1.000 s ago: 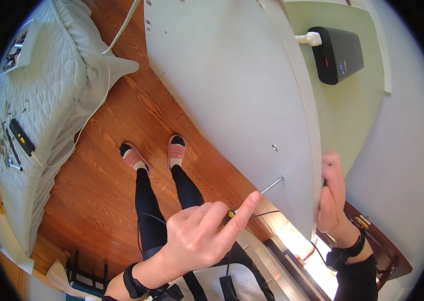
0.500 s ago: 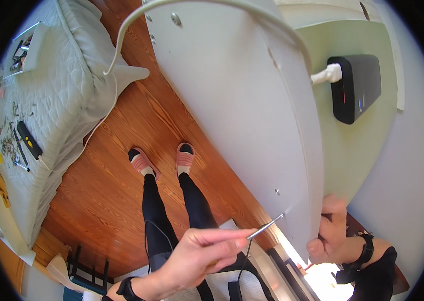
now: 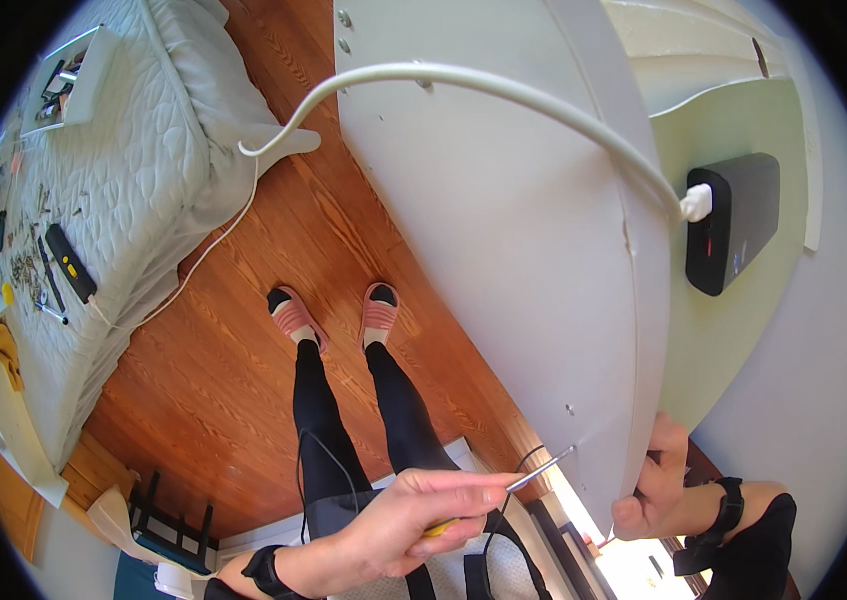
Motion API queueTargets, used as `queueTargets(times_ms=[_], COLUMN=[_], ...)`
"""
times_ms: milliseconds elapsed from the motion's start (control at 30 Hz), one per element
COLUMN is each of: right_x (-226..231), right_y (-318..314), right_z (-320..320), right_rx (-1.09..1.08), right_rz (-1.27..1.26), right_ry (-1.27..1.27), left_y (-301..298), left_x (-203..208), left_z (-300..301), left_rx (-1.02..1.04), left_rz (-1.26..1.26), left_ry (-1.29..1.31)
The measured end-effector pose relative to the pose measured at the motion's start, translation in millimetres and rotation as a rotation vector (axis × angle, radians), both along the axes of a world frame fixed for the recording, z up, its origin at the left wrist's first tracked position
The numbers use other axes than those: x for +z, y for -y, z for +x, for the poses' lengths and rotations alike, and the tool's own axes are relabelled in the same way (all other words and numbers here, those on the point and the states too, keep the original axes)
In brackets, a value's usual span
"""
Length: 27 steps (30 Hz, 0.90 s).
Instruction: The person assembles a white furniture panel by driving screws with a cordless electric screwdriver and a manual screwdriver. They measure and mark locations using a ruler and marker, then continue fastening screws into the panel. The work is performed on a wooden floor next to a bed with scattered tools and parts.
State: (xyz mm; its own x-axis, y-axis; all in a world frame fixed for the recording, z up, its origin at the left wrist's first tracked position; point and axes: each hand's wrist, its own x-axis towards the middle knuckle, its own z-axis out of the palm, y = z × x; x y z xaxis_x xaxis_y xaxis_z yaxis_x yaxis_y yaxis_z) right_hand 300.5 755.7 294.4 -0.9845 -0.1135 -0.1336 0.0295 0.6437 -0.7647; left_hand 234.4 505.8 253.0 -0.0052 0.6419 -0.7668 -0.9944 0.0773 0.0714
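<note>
Yellow-handled, silver-shafted metal screwdriver was gripped in the left hand, tip at a broad white panel; the right hand curled at its right edge, grip unclear.

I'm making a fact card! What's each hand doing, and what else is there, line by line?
Left hand: holding a screwdriver
Screwdriver tip: near the white panel; touching unclear
Right hand: curled at the panel's edge
Green surface: dark box, white cable plugged in
Slippers: pink, on wooden floor
</note>
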Motion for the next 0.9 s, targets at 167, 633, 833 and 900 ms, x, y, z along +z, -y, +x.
queueTargets(times_ms=[167,633,833,900], right_x=[-2.2,1.2,0.4,0.2], right_y=[-0.3,-5.1,-5.3,-5.7], right_z=[0.6,0.1,1.4,1.0], right_rx=[0.001,0.084,0.073,0.077], right_rz=[-0.031,0.03,0.007,-0.002], right_ry=[-0.012,0.025,0.012,0.022], left_y=[1.8,2.1,4.2,4.9], left_x=[-3.0,-8.5,-2.8,-8.6], left_z=[5.7,3.7,-6.5,-9.1], left_rx=[-0.235,-0.075,0.008,-0.018], left_rz=[-0.115,0.021,0.067,0.043], left_ry=[-1.607,-1.114,-0.629,-0.195])
